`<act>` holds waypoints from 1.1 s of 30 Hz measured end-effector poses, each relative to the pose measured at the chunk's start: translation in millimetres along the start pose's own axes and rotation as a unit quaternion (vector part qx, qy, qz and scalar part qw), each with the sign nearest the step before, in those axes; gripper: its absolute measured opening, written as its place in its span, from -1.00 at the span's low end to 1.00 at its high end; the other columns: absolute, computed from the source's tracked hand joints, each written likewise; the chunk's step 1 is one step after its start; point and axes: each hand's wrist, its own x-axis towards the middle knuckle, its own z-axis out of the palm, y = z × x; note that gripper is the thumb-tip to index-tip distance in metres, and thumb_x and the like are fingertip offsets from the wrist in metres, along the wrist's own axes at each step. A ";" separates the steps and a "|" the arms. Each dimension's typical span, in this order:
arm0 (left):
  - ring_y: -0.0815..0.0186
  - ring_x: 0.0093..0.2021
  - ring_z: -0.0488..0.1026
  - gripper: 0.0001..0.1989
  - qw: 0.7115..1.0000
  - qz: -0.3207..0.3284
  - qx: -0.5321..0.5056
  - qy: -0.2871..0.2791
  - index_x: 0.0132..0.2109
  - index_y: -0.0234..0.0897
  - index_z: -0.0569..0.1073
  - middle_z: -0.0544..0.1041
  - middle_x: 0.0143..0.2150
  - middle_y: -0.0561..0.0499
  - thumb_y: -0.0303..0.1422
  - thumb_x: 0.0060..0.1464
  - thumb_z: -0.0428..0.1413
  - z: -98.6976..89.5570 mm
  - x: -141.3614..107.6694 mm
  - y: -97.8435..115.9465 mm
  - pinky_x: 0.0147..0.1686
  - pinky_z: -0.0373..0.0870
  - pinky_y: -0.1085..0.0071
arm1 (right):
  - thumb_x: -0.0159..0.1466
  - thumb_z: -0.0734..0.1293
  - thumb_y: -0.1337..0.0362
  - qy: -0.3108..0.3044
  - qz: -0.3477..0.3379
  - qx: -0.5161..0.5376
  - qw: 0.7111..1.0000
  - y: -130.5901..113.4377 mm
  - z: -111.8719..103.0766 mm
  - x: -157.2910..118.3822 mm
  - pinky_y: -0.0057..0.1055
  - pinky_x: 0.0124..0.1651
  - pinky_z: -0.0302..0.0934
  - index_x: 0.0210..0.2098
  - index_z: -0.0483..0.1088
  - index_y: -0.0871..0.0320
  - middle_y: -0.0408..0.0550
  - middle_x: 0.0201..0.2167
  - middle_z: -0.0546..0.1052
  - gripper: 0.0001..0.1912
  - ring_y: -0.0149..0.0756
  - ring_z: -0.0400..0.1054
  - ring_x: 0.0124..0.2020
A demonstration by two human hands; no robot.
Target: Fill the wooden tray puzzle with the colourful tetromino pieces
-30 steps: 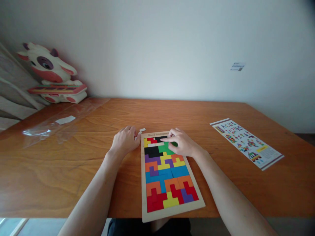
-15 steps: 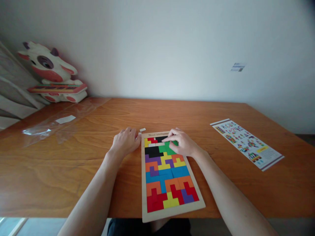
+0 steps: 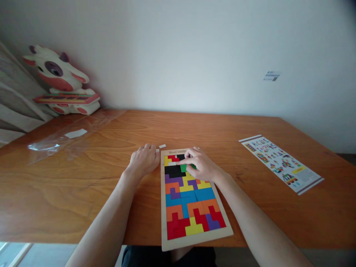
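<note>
A wooden block puzzle board [image 3: 164, 246] with colourful flat pieces fitted in its frame lies before me, slightly tilted. My right hand [image 3: 199, 164] is over its upper right, index finger stretched out and thumb apart. That fingertip reaches the right end of a small white piece [image 3: 171, 163] near the top left of the board. Beside the upper left edge rests my left hand [image 3: 144, 160], its fingers curled under; whatever they may hold is hidden. A small white piece [image 3: 157, 150] shows at its fingers. Black pieces [image 3: 174, 171] and a partly covered green piece [image 3: 183, 168] lie below the pointing finger.
Another small white piece [image 3: 162, 146] lies beyond the board's top left corner. On the right is a printed picture sheet [image 3: 280, 163]. Clear plastic wrapping [image 3: 55, 146] lies at left, in front of a cow-shaped toy keyboard [image 3: 69, 100] by the wall.
My right hand has shifted slightly left and down over the board, its index finger now at the white piece. My left hand stays by the board's edge. The view has shifted slightly.
</note>
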 end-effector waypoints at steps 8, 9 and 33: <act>0.04 -0.14 0.46 -0.68 0.999 0.022 -0.033 -0.010 -0.18 -0.33 0.41 0.47 -0.16 -0.22 -0.26 0.24 -0.17 -3.9 -1.2 -5.7 -0.21 0.37 0.19 | 0.32 0.22 0.40 0.044 0.019 0.029 0.998 5.4 -1.2 -1.1 -0.21 -0.06 0.17 -0.03 0.51 0.00 -0.05 -0.31 0.38 -0.66 -0.24 0.25 -0.21; 0.04 -0.13 0.45 -0.70 0.999 0.020 -0.041 -0.007 -0.16 -0.33 0.40 0.46 -0.15 -0.22 -0.25 0.22 -0.14 -4.9 -1.2 -6.8 -0.20 0.37 0.19 | 0.34 0.21 0.38 0.053 0.025 0.030 0.998 7.2 -1.1 -1.6 -0.21 -0.06 0.18 -0.02 0.50 0.00 -0.04 -0.30 0.39 -0.68 -0.24 0.26 -0.20; 0.18 -0.13 0.52 -0.70 0.984 0.116 -0.111 0.076 -0.08 -0.21 0.51 0.59 -0.15 -0.07 -0.44 0.25 -0.11 10.1 12.4 -23.7 -0.15 0.40 0.33 | 0.38 0.20 0.16 0.112 0.102 0.100 0.983 27.5 -1.4 -6.4 -0.32 -0.18 0.30 -0.12 0.50 0.11 -0.01 -0.23 0.45 -0.72 -0.31 0.37 -0.25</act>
